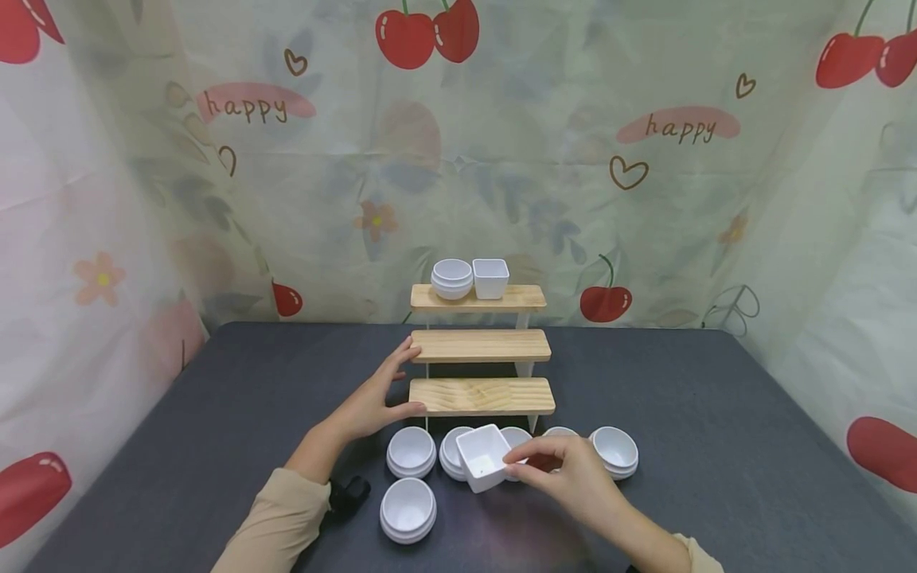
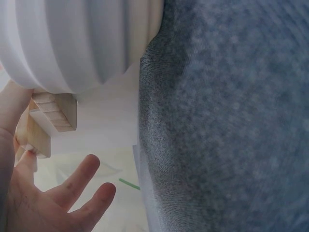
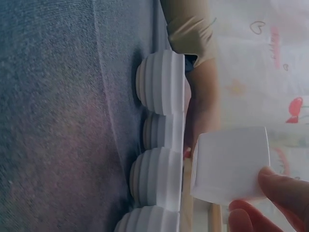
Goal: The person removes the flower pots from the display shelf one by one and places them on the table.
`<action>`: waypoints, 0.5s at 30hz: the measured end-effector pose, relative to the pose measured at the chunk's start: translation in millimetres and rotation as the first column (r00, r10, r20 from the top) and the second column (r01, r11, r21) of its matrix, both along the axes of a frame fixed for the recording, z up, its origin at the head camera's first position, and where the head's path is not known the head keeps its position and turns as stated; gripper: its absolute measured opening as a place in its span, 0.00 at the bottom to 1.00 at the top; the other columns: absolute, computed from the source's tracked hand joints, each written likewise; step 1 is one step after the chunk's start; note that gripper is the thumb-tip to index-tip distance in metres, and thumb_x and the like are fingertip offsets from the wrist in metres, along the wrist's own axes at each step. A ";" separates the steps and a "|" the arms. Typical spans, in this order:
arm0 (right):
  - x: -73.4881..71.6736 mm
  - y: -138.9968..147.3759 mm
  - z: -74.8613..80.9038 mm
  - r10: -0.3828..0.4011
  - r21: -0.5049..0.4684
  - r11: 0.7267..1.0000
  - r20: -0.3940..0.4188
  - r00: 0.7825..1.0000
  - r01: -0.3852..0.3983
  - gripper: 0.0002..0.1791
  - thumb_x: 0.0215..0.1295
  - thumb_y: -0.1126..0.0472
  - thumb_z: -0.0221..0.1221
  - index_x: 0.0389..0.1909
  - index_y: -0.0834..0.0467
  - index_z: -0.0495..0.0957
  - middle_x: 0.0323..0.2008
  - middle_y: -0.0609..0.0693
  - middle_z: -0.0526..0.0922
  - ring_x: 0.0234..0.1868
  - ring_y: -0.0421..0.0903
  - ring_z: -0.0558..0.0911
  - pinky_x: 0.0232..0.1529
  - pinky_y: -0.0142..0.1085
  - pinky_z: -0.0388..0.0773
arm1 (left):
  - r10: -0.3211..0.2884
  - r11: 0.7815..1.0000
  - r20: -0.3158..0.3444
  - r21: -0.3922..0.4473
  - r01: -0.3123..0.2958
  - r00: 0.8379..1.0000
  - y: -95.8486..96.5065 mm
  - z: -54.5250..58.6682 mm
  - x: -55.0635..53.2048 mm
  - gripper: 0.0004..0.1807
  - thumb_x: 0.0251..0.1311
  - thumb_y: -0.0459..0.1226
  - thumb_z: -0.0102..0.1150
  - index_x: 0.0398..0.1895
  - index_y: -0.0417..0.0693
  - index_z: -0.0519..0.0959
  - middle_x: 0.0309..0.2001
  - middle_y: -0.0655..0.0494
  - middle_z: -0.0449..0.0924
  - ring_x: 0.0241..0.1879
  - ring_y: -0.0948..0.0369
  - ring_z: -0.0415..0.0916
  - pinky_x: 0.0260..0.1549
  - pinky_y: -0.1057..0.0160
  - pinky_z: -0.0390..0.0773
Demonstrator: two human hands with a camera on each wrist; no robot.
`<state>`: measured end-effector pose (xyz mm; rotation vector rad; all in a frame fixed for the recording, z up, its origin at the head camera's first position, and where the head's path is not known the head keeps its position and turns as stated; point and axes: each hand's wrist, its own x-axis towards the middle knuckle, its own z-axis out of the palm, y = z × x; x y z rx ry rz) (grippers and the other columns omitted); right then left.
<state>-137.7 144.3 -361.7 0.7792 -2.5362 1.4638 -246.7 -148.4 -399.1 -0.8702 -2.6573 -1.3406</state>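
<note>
Between the thumb and fingers of my right hand (image 1: 573, 473), a small white square pot (image 1: 483, 455) is pinched by its side, its opening facing up. In the right wrist view that square pot (image 3: 231, 164) is held above the row of round pots. My left hand (image 1: 372, 403) touches the left end of a three-step wooden stand (image 1: 480, 346). Its thumb lies at the lowest step and the fingertips reach the middle step, fingers spread. The top step bears a round ribbed pot (image 1: 452, 278) and another square pot (image 1: 490, 278), side by side.
Several white round ribbed pots (image 1: 614, 452) stand in a row before the stand, partly covered by my right hand and the held pot. One more round pot (image 1: 407, 509) is nearer me on the left. A printed cloth (image 1: 458, 191) hangs behind the dark table (image 1: 680, 414).
</note>
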 end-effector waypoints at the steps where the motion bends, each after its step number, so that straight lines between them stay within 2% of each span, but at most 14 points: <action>1: 0.2 -0.3 -1.1 0.012 -0.003 1.000 -0.003 1.000 -0.012 0.08 0.53 0.60 0.66 0.30 0.61 0.85 0.27 0.53 0.86 0.25 0.26 0.76 0.27 0.27 0.79 | 0.000 1.000 -0.002 0.000 0.000 1.000 -0.1 0.0 0.0 0.46 0.54 0.40 0.65 0.72 0.52 0.49 0.76 0.46 0.35 0.69 0.43 0.54 0.63 0.44 0.64; 10: 0.5 -3.0 -11.0 0.055 -0.034 0.998 -0.040 0.998 -0.057 0.07 0.53 0.62 0.66 0.29 0.63 0.84 0.25 0.55 0.86 0.25 0.24 0.75 0.25 0.26 0.78 | 0.000 1.000 -0.003 -0.006 0.000 1.000 0.2 1.9 1.4 0.46 0.54 0.40 0.65 0.72 0.51 0.48 0.76 0.46 0.35 0.69 0.43 0.54 0.63 0.43 0.64; 15: 1.8 -3.7 -14.4 0.064 -0.033 0.997 -0.030 0.997 -0.065 0.07 0.53 0.61 0.66 0.30 0.62 0.84 0.26 0.55 0.86 0.26 0.25 0.75 0.26 0.26 0.78 | -0.002 1.000 -0.003 -0.003 0.002 1.000 0.6 3.1 2.5 0.47 0.54 0.39 0.65 0.72 0.51 0.48 0.75 0.46 0.35 0.69 0.43 0.54 0.63 0.43 0.64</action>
